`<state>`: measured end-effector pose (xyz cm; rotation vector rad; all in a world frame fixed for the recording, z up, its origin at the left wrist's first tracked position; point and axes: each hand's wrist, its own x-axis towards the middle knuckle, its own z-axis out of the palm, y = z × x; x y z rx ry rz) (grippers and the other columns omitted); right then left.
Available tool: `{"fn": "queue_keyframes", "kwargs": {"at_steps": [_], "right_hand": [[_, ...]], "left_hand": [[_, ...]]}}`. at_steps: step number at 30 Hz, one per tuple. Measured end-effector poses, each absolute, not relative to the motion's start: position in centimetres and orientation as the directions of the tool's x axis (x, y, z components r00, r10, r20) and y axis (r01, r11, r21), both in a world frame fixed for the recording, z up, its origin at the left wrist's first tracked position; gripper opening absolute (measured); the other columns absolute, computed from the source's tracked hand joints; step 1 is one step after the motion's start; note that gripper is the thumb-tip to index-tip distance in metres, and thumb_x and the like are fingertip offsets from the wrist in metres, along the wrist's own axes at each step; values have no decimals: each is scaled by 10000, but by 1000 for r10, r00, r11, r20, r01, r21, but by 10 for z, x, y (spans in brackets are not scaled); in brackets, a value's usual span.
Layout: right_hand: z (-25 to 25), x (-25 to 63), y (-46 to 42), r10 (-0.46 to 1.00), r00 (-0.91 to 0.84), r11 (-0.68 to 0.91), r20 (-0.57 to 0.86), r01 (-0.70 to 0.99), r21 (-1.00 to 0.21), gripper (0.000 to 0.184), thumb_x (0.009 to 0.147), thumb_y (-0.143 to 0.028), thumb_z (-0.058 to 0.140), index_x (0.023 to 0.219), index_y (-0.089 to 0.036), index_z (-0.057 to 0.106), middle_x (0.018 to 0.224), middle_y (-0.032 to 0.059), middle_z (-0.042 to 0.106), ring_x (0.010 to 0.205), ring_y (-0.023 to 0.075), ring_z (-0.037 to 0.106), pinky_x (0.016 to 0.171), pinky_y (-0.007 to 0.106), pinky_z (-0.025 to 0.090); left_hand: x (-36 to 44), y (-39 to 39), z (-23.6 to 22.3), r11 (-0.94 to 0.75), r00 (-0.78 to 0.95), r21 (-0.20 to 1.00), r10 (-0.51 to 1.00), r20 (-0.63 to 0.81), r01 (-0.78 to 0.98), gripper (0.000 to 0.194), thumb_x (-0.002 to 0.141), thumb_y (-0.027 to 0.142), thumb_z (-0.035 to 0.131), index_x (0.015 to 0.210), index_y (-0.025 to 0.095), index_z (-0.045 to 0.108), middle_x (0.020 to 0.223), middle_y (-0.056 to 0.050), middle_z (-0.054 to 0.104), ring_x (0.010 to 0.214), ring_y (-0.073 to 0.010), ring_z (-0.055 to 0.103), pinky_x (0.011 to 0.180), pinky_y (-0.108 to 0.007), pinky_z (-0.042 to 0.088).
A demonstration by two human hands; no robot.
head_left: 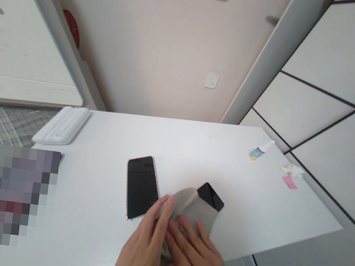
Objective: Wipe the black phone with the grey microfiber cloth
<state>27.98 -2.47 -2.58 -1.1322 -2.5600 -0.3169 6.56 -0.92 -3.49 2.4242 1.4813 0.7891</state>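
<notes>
Left hand (pixel 145 238) and right hand (pixel 194 257) are curled over a grey cloth (pixel 191 211), fingers (pixel 180 233) held narrow, so that a black phone (pixel 211 196) is kept wrapped near the bench (pixel 254 195) front edge, beside a second phone (pixel 140 187).

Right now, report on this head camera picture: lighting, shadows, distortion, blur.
In the head view, soft even light falls on the white table, with faint shadows; wide-angle distortion slants the wall; a pixelated patch hides the lower left; the left hand and right hand show little blur.
</notes>
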Motion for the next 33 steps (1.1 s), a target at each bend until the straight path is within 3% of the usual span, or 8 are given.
{"fn": "queue_keyframes", "kwargs": {"at_steps": [2, 6, 11, 16, 21, 26, 30, 33], "right_hand": [[-24, 277, -23, 663, -665, 698, 343, 715, 38, 586, 1129, -506, 441, 1605, -165, 457, 1630, 12, 483, 1473, 207, 532, 1217, 373, 464], [-20, 278, -18, 827, -459, 497, 324, 867, -39, 944, 1009, -816, 402, 1626, -102, 412, 1636, 124, 465, 1500, 322, 497, 1237, 521, 423], [-22, 275, -21, 649, -674, 704, 354, 708, 56, 614, 1125, -576, 404, 1609, -201, 460, 1669, -20, 410, 1517, 216, 473, 1282, 388, 356], [-18, 280, -13, 842, -451, 478, 296, 878, -23, 913, 1030, -793, 389, 1643, -116, 387, 1653, 117, 441, 1518, 335, 468, 1283, 557, 323], [-21, 273, -17, 714, -642, 673, 280, 740, -19, 884, 1037, -784, 388, 1635, -134, 411, 1672, 66, 417, 1539, 284, 441, 1287, 461, 337], [-23, 288, -20, 858, -436, 456, 271, 890, -12, 955, 1026, -801, 375, 1674, -103, 307, 1680, 121, 402, 1547, 350, 419, 1276, 568, 314], [-24, 274, -25, 704, -637, 671, 314, 741, -1, 918, 1027, -815, 338, 1640, -135, 400, 1673, 42, 421, 1523, 289, 463, 1257, 451, 387], [-14, 270, -27, 681, -662, 710, 315, 701, -61, 906, 1033, -816, 281, 1667, -173, 354, 1628, 35, 488, 1489, 271, 513, 1238, 419, 424]], "left_hand": [[66, -8, -34, -471, 347, 423, 874, 339, 774, 1459, 615, 150, 950, 1705, 262, -12, 1569, -240, 542, 1328, -394, 667, 943, -452, 662], [66, -8, -32, -497, 354, 384, 852, 386, 778, 1536, 586, 337, 1027, 1702, 190, -17, 1498, -278, 596, 1281, -419, 692, 951, -479, 653], [66, -10, -31, -467, 334, 411, 873, 355, 783, 1582, 528, 190, 1027, 1700, 202, -35, 1522, -284, 576, 1291, -418, 685, 945, -447, 656], [66, -13, -30, -453, 320, 450, 883, 343, 769, 1558, 559, 343, 1046, 1698, 198, -7, 1523, -283, 569, 1338, -423, 652, 983, -475, 642], [66, -12, -29, -437, 310, 473, 893, 325, 765, 1547, 524, 144, 1016, 1700, 197, 13, 1566, -286, 525, 1362, -426, 632, 996, -465, 634], [67, -13, -29, -447, 314, 443, 885, 343, 777, 1550, 566, 429, 1040, 1703, 207, 12, 1524, -274, 570, 1338, -430, 650, 983, -493, 639], [68, -13, -28, -450, 319, 456, 886, 337, 768, 1558, 570, 323, 1044, 1704, 220, -20, 1541, -282, 553, 1330, -427, 657, 969, -479, 646], [69, -11, -27, -436, 323, 472, 896, 305, 766, 1531, 593, 272, 1034, 1705, 265, -19, 1569, -254, 535, 1355, -410, 643, 980, -488, 642]]}}
